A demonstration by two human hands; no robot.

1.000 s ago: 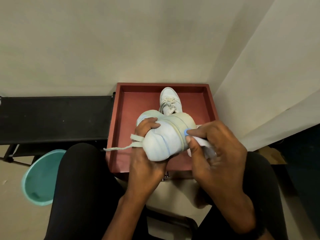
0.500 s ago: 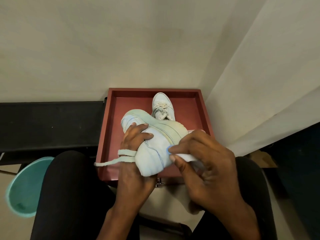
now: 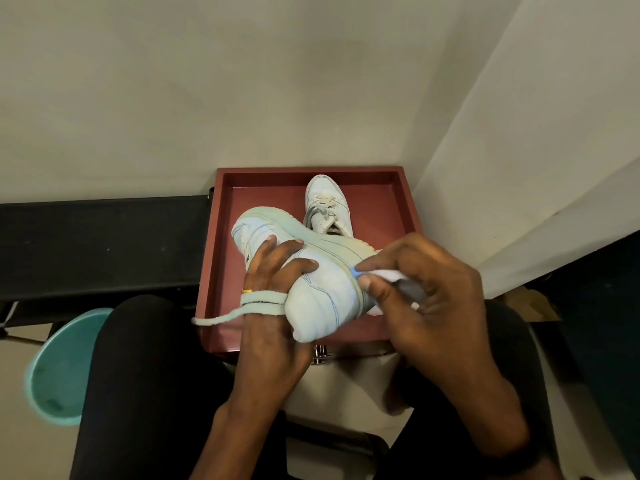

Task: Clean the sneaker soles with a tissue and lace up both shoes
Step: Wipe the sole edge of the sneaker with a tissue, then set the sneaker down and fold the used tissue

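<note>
**Tissue at the sole edge, sneaker held over the tray**

The white sneaker (image 3: pixel 322 292) is up in the air, above the near part of a red tray (image 3: pixel 401 209), tipped on its side with its greenish sole (image 3: pixel 311 237) turned away and to the right. The left hand (image 3: pixel 273 306) grips its upper, fingers curled over the leather. A loose lace (image 3: pixel 242 311) crosses the backs of those fingers twice and trails off to the left. A gold ring (image 3: pixel 246 291) shows on one finger.

The right hand (image 3: pixel 429 299) pinches a folded white tissue (image 3: pixel 389 274) between thumb and forefinger. The tissue's tip touches the sole's rim.

A second sneaker (image 3: pixel 327 206) stands upright in the far part of the tray, toe pointing away, laces loosely crossed.

Left of the tray runs a black desk (image 3: pixel 104 244). Below it, on the floor, sits a teal basin (image 3: pixel 59 368), beside the person's black-clad legs (image 3: pixel 145 393). A pale wall (image 3: pixel 242 81) fills the background.
</note>
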